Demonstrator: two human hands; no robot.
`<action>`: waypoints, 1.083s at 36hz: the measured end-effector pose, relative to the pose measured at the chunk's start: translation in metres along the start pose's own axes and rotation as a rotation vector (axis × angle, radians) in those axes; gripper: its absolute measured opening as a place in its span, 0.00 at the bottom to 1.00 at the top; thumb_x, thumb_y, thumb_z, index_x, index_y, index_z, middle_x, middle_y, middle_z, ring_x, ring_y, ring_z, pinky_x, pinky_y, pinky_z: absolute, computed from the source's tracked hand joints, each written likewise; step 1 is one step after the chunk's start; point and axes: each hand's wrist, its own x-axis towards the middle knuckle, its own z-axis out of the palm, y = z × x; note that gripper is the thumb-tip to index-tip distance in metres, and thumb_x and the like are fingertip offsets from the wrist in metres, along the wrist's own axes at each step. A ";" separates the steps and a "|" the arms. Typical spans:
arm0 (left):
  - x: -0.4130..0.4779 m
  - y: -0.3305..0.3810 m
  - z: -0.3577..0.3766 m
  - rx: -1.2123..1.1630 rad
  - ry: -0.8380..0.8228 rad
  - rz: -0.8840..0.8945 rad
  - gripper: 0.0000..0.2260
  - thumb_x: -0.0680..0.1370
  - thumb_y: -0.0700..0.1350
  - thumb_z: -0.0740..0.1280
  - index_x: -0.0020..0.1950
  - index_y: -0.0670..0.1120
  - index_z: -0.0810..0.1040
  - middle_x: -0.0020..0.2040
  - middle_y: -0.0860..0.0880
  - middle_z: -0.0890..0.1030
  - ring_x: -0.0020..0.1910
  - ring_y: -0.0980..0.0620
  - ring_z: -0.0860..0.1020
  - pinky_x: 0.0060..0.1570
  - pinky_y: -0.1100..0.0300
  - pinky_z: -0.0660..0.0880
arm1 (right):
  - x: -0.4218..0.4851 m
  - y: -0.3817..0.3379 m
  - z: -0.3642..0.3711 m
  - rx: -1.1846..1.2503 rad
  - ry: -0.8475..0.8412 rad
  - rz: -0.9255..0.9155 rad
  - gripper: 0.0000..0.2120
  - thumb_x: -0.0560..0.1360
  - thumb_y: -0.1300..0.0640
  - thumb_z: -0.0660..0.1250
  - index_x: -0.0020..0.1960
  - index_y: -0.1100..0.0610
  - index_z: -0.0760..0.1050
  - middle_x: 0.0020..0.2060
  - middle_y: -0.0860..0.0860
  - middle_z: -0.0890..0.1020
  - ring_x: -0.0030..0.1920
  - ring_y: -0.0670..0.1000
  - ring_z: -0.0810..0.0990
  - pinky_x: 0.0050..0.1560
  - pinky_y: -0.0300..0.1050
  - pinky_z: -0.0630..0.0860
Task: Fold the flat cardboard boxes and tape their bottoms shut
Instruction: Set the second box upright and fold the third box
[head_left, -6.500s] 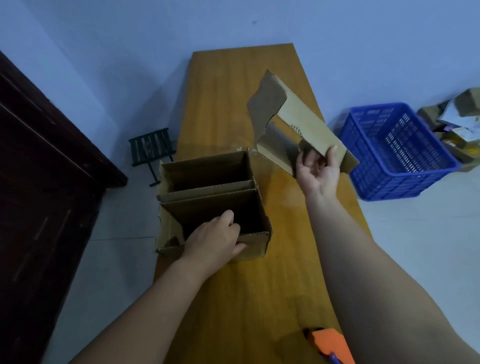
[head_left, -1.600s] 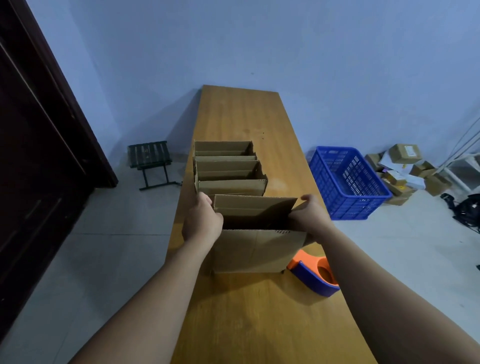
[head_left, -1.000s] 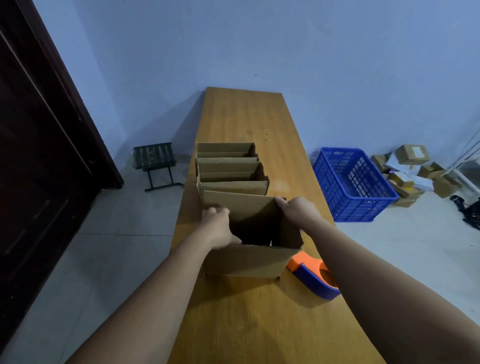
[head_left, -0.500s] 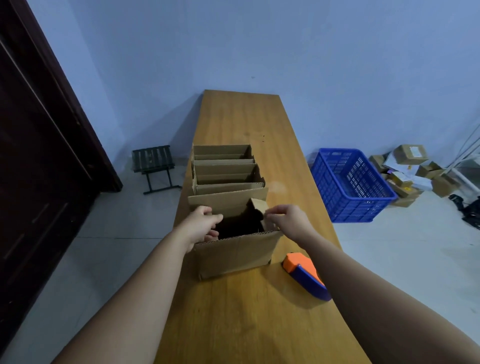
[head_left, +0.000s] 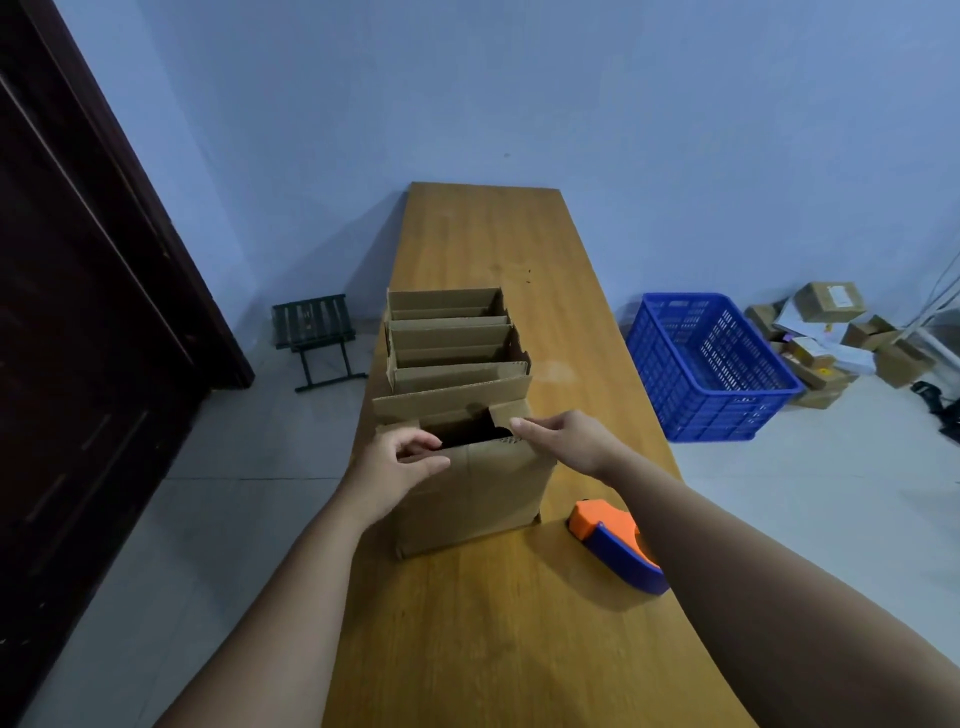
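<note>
cardboard box (head_left: 483, 499): interior dark | left hand (head_left: 395, 467) grips it | right hand (head_left: 571, 441) touches it

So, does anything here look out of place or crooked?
Only slightly: the near box sits turned against the straight row of two boxes behind it. On the floor, cartons lie in a loose heap beside the blue crate.
</note>
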 end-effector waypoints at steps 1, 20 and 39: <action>0.000 -0.001 0.002 -0.009 0.040 -0.007 0.11 0.76 0.51 0.70 0.57 0.55 0.76 0.53 0.56 0.76 0.54 0.57 0.73 0.42 0.69 0.67 | 0.000 0.003 0.000 0.011 -0.001 -0.010 0.34 0.73 0.33 0.61 0.69 0.56 0.74 0.65 0.53 0.77 0.62 0.52 0.76 0.56 0.41 0.73; 0.004 -0.001 0.026 0.353 0.388 -0.123 0.47 0.74 0.51 0.72 0.77 0.56 0.37 0.79 0.49 0.44 0.73 0.41 0.56 0.63 0.48 0.68 | -0.011 0.016 0.031 -0.004 0.276 -0.082 0.45 0.75 0.51 0.71 0.77 0.39 0.41 0.70 0.55 0.61 0.57 0.51 0.74 0.53 0.42 0.75; -0.014 -0.013 0.027 0.197 0.343 -0.097 0.22 0.76 0.53 0.69 0.69 0.51 0.72 0.67 0.47 0.61 0.61 0.47 0.70 0.52 0.59 0.72 | -0.014 0.013 0.031 0.248 -0.005 0.114 0.19 0.77 0.59 0.66 0.64 0.47 0.66 0.58 0.59 0.75 0.57 0.61 0.78 0.52 0.60 0.80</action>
